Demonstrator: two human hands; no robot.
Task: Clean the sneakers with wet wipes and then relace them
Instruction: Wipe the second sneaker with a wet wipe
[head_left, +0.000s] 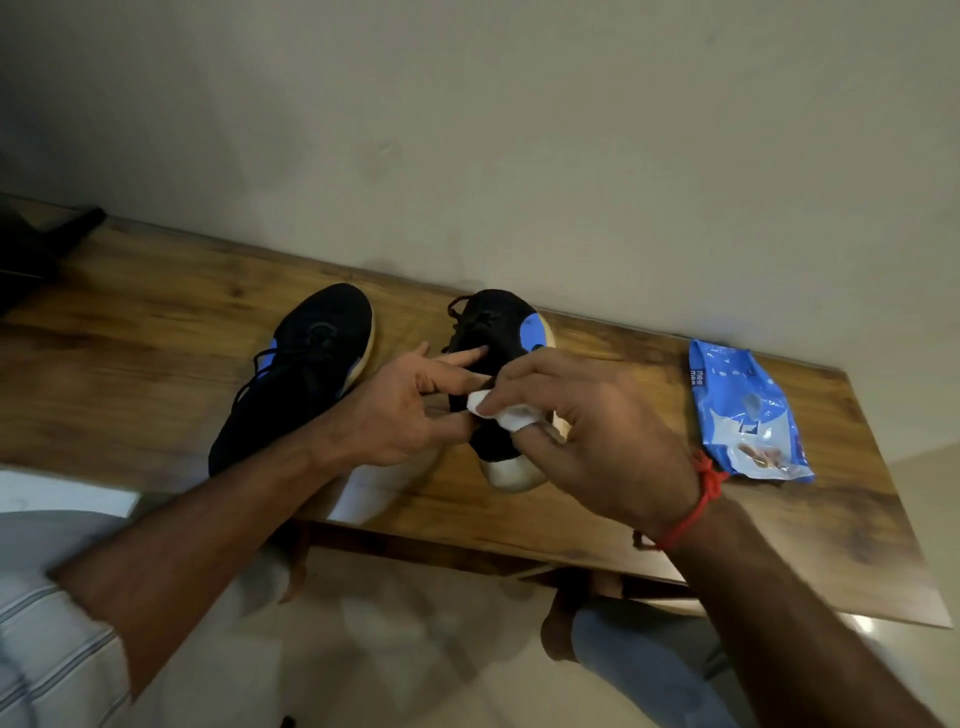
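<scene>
Two black sneakers with blue patches and pale soles stand on a wooden table (156, 332). The left sneaker (306, 364) lies beside my left forearm, its laces loose. The right sneaker (493, 332) sits between my hands. My left hand (410, 405) reaches across to it, fingers mostly straight, the index finger touching its black upper. My right hand (587, 431) holds a crumpled white wet wipe (504, 413) against the shoe's side near the heel. Part of the right sneaker is hidden behind both hands.
A blue pack of wet wipes (748, 415) lies on the table's right end. A dark object (36, 249) sits at the far left, by the wall. The table's near edge runs above my knees and the tiled floor.
</scene>
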